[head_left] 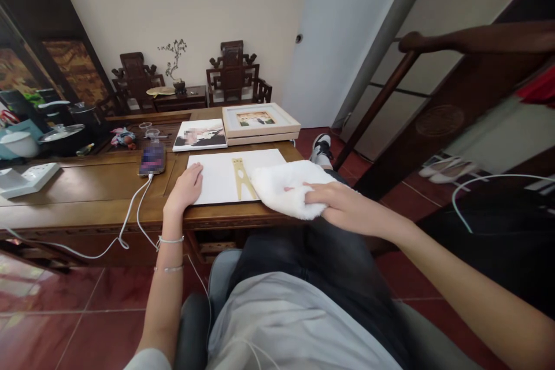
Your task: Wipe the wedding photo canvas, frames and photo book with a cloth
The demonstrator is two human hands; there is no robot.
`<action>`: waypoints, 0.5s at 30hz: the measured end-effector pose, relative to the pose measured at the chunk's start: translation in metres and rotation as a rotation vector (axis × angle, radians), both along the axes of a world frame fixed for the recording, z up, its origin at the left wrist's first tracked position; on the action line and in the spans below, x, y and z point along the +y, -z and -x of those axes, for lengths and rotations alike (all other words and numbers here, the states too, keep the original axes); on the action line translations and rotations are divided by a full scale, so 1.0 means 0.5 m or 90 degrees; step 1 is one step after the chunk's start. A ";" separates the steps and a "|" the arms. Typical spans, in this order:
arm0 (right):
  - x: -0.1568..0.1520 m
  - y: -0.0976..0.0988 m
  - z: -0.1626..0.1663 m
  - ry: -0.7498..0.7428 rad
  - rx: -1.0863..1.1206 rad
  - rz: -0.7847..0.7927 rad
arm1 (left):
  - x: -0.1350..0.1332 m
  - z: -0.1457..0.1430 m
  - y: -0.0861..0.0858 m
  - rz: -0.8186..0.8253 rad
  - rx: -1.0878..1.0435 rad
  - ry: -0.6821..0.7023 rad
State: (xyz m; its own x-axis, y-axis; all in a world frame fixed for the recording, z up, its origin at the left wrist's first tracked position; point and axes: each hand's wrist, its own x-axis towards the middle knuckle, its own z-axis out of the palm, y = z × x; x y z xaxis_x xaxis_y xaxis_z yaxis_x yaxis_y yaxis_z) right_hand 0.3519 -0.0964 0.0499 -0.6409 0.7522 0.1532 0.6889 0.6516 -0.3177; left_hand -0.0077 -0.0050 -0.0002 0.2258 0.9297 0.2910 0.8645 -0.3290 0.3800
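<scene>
My left hand (187, 186) lies flat and open on the near left corner of a white board (221, 176) that rests on the wooden table (87, 196). My right hand (336, 202) grips a white fluffy cloth (286, 185) at the board's right edge, by the table's corner. A small wooden easel-shaped stand (241, 178) lies on the board between my hands.
A phone (152, 159) with a white cable lies left of the board. Behind it sit a photo print (200, 134) and stacked picture frames (260, 121). A power strip (32, 178) is at far left. Carved chairs (234, 75) stand by the wall. A dark railing (455, 52) rises on the right.
</scene>
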 end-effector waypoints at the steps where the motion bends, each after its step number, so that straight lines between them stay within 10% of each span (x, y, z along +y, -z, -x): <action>1: 0.019 -0.001 0.003 0.008 0.000 -0.006 | 0.000 0.000 0.000 -0.001 0.000 -0.001; 10: 0.304 -0.016 0.069 0.117 0.010 0.004 | 0.000 0.003 -0.002 0.003 -0.017 0.003; 15: 0.353 -0.013 0.078 0.112 0.013 0.006 | -0.001 0.004 -0.003 0.003 -0.023 0.005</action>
